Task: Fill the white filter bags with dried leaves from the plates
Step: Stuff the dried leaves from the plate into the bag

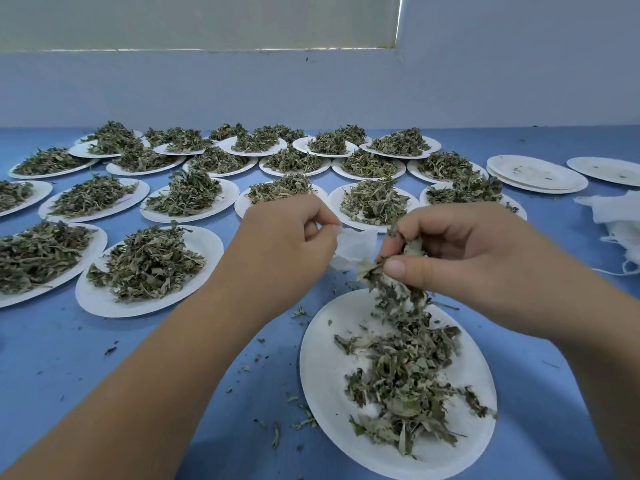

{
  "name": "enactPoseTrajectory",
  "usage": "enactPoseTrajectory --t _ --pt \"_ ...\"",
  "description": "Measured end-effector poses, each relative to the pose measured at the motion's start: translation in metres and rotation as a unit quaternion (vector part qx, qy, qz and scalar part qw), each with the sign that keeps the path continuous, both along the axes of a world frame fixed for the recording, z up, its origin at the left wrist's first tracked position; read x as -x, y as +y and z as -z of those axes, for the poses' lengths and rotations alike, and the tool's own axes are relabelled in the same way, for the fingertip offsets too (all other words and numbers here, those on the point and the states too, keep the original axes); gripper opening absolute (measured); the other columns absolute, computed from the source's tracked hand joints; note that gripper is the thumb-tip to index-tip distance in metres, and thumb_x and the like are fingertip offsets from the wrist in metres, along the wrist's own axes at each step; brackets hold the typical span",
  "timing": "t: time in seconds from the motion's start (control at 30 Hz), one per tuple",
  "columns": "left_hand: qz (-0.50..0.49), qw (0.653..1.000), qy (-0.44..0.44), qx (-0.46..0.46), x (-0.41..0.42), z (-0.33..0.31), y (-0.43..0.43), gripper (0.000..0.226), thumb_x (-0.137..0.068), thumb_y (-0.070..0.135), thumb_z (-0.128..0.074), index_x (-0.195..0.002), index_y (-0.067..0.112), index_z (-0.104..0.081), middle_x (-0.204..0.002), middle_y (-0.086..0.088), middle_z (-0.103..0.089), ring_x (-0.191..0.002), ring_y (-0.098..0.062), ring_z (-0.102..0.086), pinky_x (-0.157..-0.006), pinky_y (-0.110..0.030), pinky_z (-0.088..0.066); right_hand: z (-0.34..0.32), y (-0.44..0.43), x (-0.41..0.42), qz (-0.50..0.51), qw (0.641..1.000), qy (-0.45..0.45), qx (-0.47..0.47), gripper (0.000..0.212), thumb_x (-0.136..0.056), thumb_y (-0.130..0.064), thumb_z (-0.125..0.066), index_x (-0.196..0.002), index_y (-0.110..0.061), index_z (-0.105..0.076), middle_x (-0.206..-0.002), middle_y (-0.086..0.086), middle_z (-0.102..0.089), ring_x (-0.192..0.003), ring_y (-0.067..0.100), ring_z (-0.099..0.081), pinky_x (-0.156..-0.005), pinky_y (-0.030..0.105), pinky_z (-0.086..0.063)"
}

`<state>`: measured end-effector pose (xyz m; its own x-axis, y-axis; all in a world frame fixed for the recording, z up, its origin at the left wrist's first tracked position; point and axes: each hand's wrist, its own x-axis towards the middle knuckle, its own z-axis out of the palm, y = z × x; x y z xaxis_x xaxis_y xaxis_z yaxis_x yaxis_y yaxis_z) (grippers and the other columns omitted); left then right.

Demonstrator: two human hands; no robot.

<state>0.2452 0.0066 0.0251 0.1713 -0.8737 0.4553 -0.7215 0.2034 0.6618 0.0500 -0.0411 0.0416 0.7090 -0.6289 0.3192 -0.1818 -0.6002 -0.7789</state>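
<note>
Fingers (pixel 412 271) of the right hand (pixel 467 258) are curling round a clump of dried leaves (pixel 398 296), the thumb pressing it against the fingertips, and loose bits are trailing down onto the plate (pixel 322 368) lying by the near edge of the desk (pixel 173 358). The left hand (pixel 287 237) is pinching the rim of a white filter bag (pixel 356 247) between thumb and curled fingers, holding it just beside the clump, above the desk. Filling seems to be under way, with the bag looking limp and mostly unfilled. Next, the mouth is probably needing to be held wide while the clump is being pushed in gently, since flakes are littering the desk. Both forearms are reaching forward from the near edge, hands nearly meeting. Spare bags (pixel 620 216) are lying at the right edge and heaped plates (pixel 194 218) are crowding toward the far edge
</note>
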Motion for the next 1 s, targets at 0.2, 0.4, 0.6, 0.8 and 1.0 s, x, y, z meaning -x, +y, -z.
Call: enactPoseTrajectory --t 0.2,0.4,0.6,0.8,1.0 --pt "0.030 0.999 0.034 -0.016 0.006 0.000 0.002 0.011 -0.091 0.014 -0.063 -0.083 0.018 -0.069 -0.058 -0.004 -0.049 -0.049 -0.007 -0.037 -0.048 -0.011 -0.032 0.002 0.001 -0.005 0.078 0.995 -0.060 0.012 0.008 -0.077 -0.033 -0.072 -0.083 -0.029 -0.069 -0.071 0.014 -0.060 -0.061 0.030 -0.052 -0.061 0.040 -0.047" --pt "0.039 0.997 0.062 -0.031 0.009 -0.001 0.003 0.012 -0.090 0.014 -0.064 -0.080 0.018 -0.070 -0.057 0.000 -0.049 -0.046 -0.005 -0.038 -0.047 -0.010 -0.030 0.008 -0.001 -0.008 0.116 0.992 -0.029 0.029 0.003 -0.078 -0.031 -0.069 -0.076 -0.029 -0.068 -0.059 -0.004 -0.056 -0.053 0.009 -0.048 -0.054 0.031 -0.044" --pt "0.059 0.996 0.060 -0.035 0.015 -0.001 0.005 0.013 -0.089 0.013 -0.064 -0.080 0.019 -0.070 -0.060 -0.013 -0.055 -0.045 -0.005 -0.038 -0.046 -0.012 -0.031 0.014 0.002 -0.013 0.144 0.986 -0.010 0.086 0.009 -0.079 -0.026 -0.073 -0.072 -0.029 -0.068 -0.056 -0.016 -0.056 -0.049 0.001 -0.048 -0.047 0.009 -0.035" --pt "0.073 0.993 0.079 -0.046 0.018 -0.001 0.006 0.015 -0.090 0.011 -0.062 -0.079 0.018 -0.070 -0.049 -0.004 -0.047 -0.042 -0.006 -0.035 -0.043 -0.012 -0.028 0.017 0.002 -0.015 0.172 0.978 0.001 0.117 0.008 -0.075 -0.026 -0.077 -0.072 -0.027 -0.069 -0.062 -0.019 -0.059 -0.053 0.000 -0.051 -0.048 0.010 -0.036" --pt "0.087 0.988 0.118 -0.055 0.022 -0.002 0.006 0.028 -0.090 0.008 -0.062 -0.068 0.025 -0.066 -0.049 0.001 -0.046 -0.043 -0.007 -0.033 -0.042 -0.014 -0.028 0.018 0.003 -0.020 0.185 0.966 0.046 0.174 0.010 -0.072 -0.027 -0.079 -0.071 -0.029 -0.069 -0.068 -0.011 -0.056 -0.069 0.000 -0.050 -0.057 0.011 -0.034"
